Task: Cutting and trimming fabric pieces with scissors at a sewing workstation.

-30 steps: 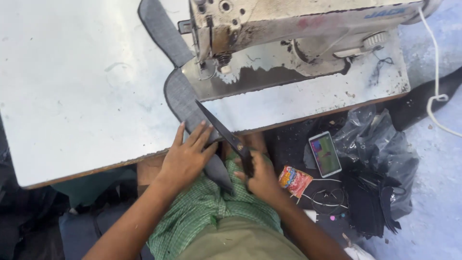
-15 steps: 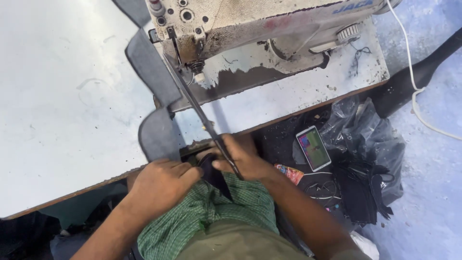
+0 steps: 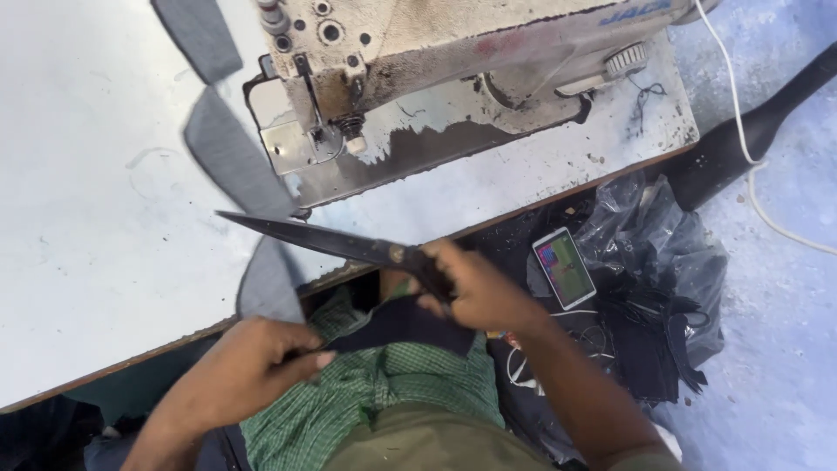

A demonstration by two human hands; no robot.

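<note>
Gripping the handles of long dark scissors (image 3: 349, 248), the right hand (image 3: 479, 292) sits just right of centre, fingers curled tight around them, blades shut and pointing toward the left of the frame over the white surface (image 3: 87, 218). Lower left, the left hand (image 3: 240, 375) pinches a dark strip of fabric (image 3: 401, 324), stretched across the green checked lap toward the right hand. Up top stands the sewing machine (image 3: 453, 78), with a phone (image 3: 564, 267) on black bags at right.
</note>
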